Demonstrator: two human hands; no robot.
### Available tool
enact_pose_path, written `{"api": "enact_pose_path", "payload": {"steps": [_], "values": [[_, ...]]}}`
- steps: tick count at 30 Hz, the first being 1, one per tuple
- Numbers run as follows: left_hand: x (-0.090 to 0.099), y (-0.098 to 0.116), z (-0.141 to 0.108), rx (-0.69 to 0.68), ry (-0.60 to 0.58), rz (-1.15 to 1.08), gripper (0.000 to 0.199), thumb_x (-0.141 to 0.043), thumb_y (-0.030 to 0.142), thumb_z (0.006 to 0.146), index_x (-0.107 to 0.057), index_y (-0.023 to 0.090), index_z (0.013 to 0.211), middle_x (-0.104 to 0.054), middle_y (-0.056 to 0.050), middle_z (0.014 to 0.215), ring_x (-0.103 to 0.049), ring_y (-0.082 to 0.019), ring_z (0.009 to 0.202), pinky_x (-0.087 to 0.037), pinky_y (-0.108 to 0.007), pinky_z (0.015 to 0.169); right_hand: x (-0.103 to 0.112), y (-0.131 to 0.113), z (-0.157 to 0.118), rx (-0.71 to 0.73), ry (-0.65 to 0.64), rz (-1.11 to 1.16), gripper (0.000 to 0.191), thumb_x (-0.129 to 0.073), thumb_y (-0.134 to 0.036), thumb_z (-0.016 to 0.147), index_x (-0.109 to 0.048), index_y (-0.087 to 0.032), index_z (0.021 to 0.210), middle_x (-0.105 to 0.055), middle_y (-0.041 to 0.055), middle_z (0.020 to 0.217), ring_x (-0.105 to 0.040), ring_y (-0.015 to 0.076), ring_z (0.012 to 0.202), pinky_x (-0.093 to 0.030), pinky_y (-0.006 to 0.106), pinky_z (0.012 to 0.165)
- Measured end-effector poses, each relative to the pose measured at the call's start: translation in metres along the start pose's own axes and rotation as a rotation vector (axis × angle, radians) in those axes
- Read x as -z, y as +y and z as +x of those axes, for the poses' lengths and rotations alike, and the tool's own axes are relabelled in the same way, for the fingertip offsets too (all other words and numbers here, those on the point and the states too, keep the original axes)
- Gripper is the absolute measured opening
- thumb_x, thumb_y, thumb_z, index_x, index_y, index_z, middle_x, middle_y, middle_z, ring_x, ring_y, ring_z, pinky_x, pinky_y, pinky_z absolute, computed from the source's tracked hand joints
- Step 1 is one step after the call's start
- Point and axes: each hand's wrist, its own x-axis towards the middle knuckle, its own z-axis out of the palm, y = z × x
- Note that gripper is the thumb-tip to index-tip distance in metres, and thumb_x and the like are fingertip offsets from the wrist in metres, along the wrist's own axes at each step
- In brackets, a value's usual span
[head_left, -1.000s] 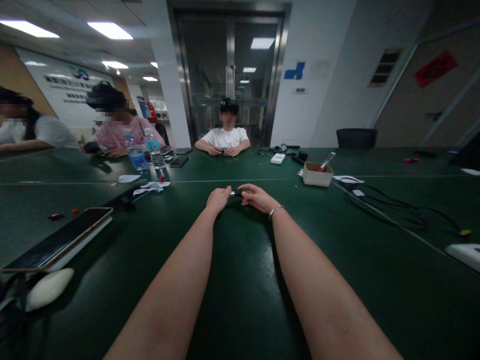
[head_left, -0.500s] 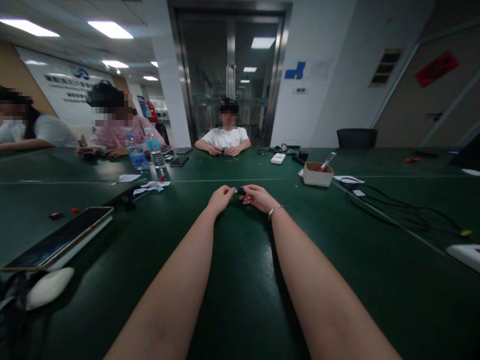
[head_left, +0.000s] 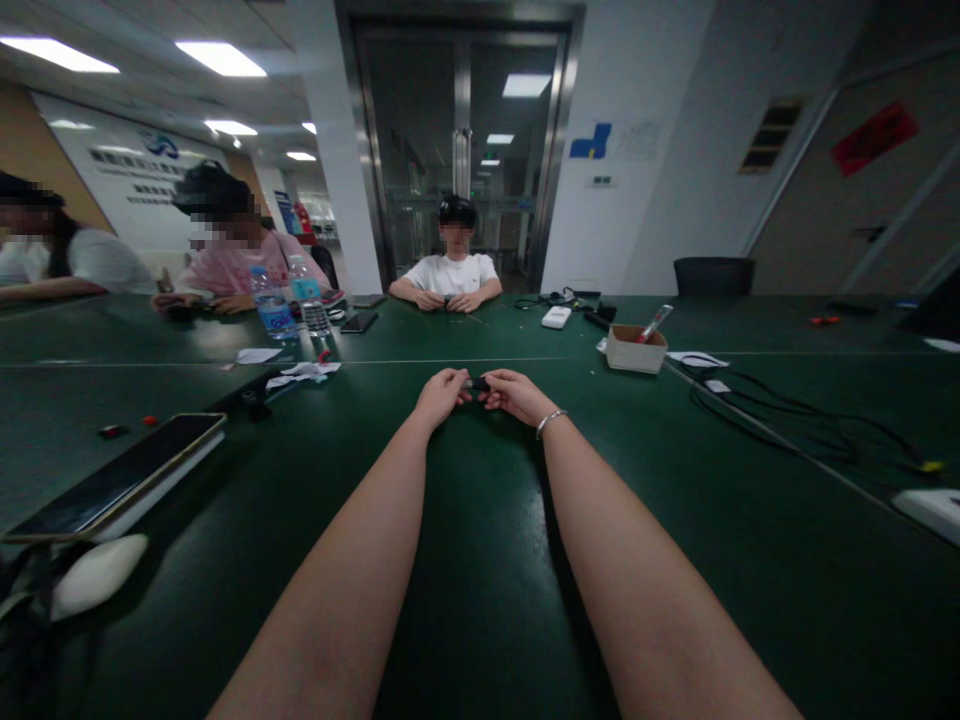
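Both my arms reach forward over the dark green table [head_left: 480,560]. My right hand [head_left: 517,393], below which a silver bracelet [head_left: 551,422] circles the wrist, pinches a small black object [head_left: 478,384]. Close against it, my left hand [head_left: 444,396] is closed at the object's left end, where a small light-coloured part shows between the fingertips. What exactly the object is cannot be made out at this size.
A phone on a white box [head_left: 124,475] lies left. Two water bottles [head_left: 274,305] stand farther back. An open carton [head_left: 636,350] with a marker and black cables [head_left: 787,415] are right. Three people sit around the table.
My left fingertips have shifted very slightly around the small black object. Both arms have kept their places.
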Motion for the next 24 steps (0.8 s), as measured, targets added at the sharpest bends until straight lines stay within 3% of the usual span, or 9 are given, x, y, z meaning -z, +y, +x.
{"api": "enact_pose_path", "payload": {"steps": [3, 7, 10, 16, 24], "values": [[0.0001, -0.0007, 0.0006, -0.028, -0.001, 0.032, 0.023, -0.059, 0.033, 0.079, -0.064, 0.017, 0.094, -0.066, -0.004, 0.077, -0.058, -0.012, 0.064, -0.041, -0.023, 0.058, -0.0002, -0.0004, -0.0003, 0.001, 0.000, -0.003, 0.006, -0.053, -0.011, 0.092, -0.056, -0.013, 0.087, -0.065, 0.0041, 0.059, -0.055, 0.0076, 0.045, -0.054, 0.021, 0.054], [0.0008, -0.0011, 0.0005, -0.029, -0.007, 0.043, 0.027, -0.052, 0.038, 0.083, -0.066, 0.017, 0.093, -0.067, -0.005, 0.078, -0.055, -0.012, 0.059, -0.042, -0.024, 0.057, -0.0005, -0.0009, -0.0006, -0.002, 0.003, -0.004, 0.007, -0.052, -0.010, 0.092, -0.056, -0.013, 0.087, -0.065, 0.0042, 0.059, -0.055, 0.0075, 0.044, -0.054, 0.021, 0.054], [0.0007, -0.0013, 0.0004, -0.072, -0.002, 0.041, 0.022, -0.056, 0.033, 0.080, -0.066, 0.017, 0.092, -0.067, -0.004, 0.080, -0.058, -0.013, 0.066, -0.043, -0.024, 0.061, -0.0008, -0.0013, -0.0009, -0.005, -0.002, -0.002, 0.009, -0.050, -0.008, 0.092, -0.056, -0.013, 0.087, -0.065, 0.0040, 0.058, -0.056, 0.0076, 0.045, -0.054, 0.020, 0.053], [0.0009, -0.0021, 0.0014, -0.039, -0.025, 0.044, 0.027, -0.052, 0.036, 0.082, -0.065, 0.016, 0.095, -0.063, -0.002, 0.068, -0.054, -0.012, 0.060, -0.041, -0.024, 0.058, 0.0005, -0.0002, -0.0002, 0.000, -0.010, -0.006, 0.010, -0.049, -0.007, 0.092, -0.057, -0.014, 0.091, -0.065, 0.0025, 0.061, -0.057, 0.0077, 0.046, -0.055, 0.021, 0.054], [0.0019, -0.0043, 0.0028, -0.039, 0.000, 0.051, 0.025, -0.053, 0.033, 0.082, -0.065, 0.017, 0.097, -0.063, -0.002, 0.074, -0.054, -0.012, 0.062, -0.041, -0.023, 0.058, 0.0030, 0.0033, 0.0022, 0.015, -0.009, 0.014, 0.005, -0.058, -0.011, 0.089, -0.059, -0.014, 0.092, -0.065, 0.0025, 0.063, -0.057, 0.0079, 0.048, -0.056, 0.022, 0.055]]}}
